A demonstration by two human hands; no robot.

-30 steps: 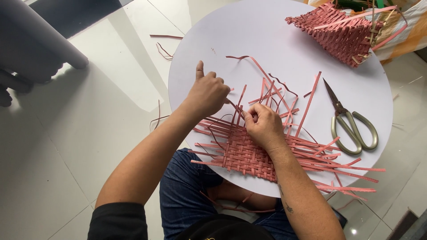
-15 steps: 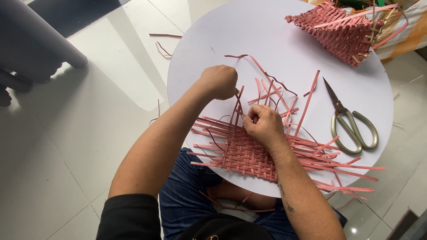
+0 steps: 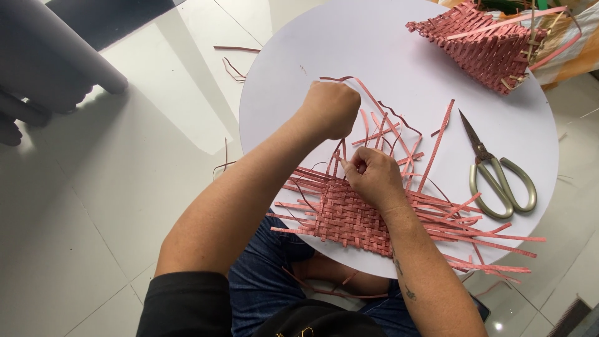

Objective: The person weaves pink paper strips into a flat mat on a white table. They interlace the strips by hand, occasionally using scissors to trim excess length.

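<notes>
Head view: left hand fisted around a pink strip, right hand pinching strips at the woven mat on the round table; I'd pull evenly while pressing the weave flat

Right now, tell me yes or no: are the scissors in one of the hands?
No. The scissors lie alone on the round white table, while both hands, left hand and right hand, work the pink strips.

Pink woven mat, white table
</notes>
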